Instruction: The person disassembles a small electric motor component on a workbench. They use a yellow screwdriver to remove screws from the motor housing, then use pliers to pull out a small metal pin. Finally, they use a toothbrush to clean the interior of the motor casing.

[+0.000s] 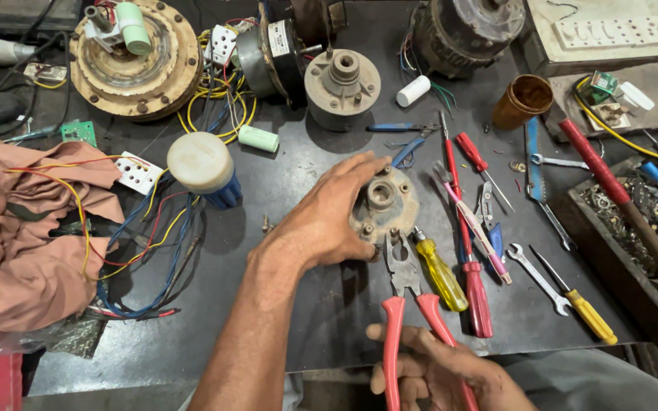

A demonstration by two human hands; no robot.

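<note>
Head view: left hand (327, 222) clasps motor cover (386, 202), half hidden; right hand (439, 373) grip squeezes pliers (407, 304), cropped.

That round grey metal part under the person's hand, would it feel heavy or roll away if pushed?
The round metal part looks like thick cast metal, so probably heavy for its size and rigid. It lies flat on the dark table, so it would likely slide, not roll. The left hand steadies it.
</note>
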